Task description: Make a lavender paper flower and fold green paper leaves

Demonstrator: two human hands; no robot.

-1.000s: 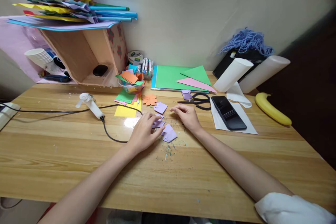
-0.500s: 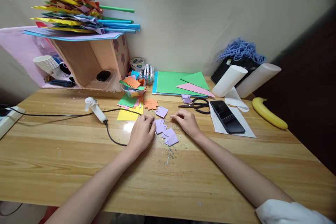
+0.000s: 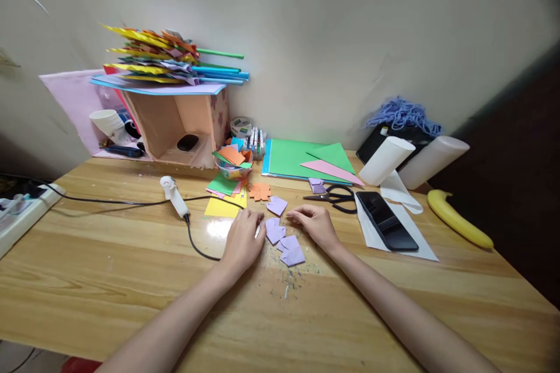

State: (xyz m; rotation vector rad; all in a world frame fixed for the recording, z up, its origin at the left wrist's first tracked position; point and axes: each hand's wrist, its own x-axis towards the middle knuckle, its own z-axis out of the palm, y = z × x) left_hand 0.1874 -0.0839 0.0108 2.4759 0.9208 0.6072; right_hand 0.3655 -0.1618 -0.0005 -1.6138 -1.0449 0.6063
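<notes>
My left hand (image 3: pixel 242 239) rests palm down on the table, fingers loosely bent and a little apart, at the left edge of a purple folded paper piece (image 3: pixel 275 232). Nothing shows in its grasp. On the other side of the purple pieces, my right hand (image 3: pixel 315 224) lies with fingers loosely bent towards the left and nothing visible at the tips. Between the hands are another purple piece (image 3: pixel 276 206) and, nearer me, overlapping purple folded paper (image 3: pixel 292 252). An orange paper flower shape (image 3: pixel 259 192) lies just beyond the left hand.
Black scissors (image 3: pixel 341 198), a phone (image 3: pixel 387 221) on white paper and a banana (image 3: pixel 459 220) lie to the right. A white glue gun (image 3: pixel 175 198) with its cord is left. Behind stand a bowl of paper scraps (image 3: pixel 233 170), green sheets (image 3: pixel 289 157) and a cardboard box (image 3: pixel 220 116).
The view has shifted, so everything sits lower and mostly further right in the picture. Both hands keep nearly the same pose beside the purple pieces.
</notes>
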